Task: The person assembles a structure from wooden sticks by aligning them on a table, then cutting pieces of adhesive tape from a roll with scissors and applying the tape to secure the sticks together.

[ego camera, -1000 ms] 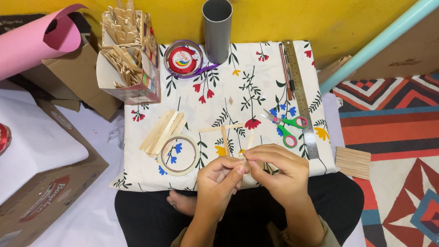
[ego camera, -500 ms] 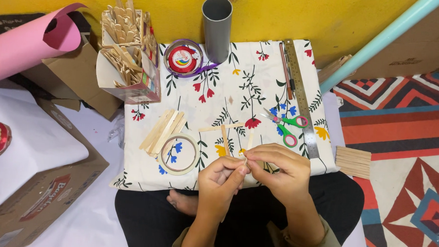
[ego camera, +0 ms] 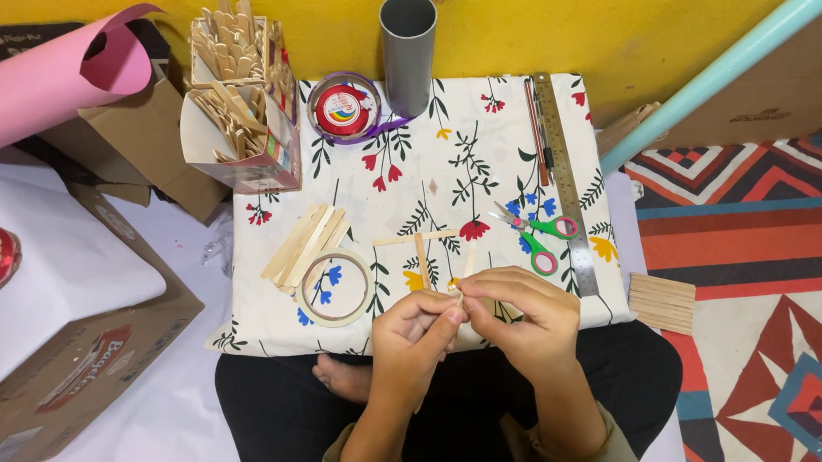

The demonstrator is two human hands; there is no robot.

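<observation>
My left hand and my right hand meet at the near edge of a small table covered with a flowered cloth. Both pinch a thin wooden craft stick between their fingertips. Just beyond my fingers two or three loose sticks lie crossed on the cloth. A ring of clear tape lies to the left of my hands, next to a small pile of sticks. Green and pink scissors lie to the right.
A box full of sticks, a round glue tub and a grey tube stand at the back. A metal ruler lies along the right edge. A panel of joined sticks rests on the patterned rug. Cardboard boxes and rolled pink paper are at the left.
My hands stay together over the near edge of the table. The fingers shift slightly around the stick; nothing else moves.
</observation>
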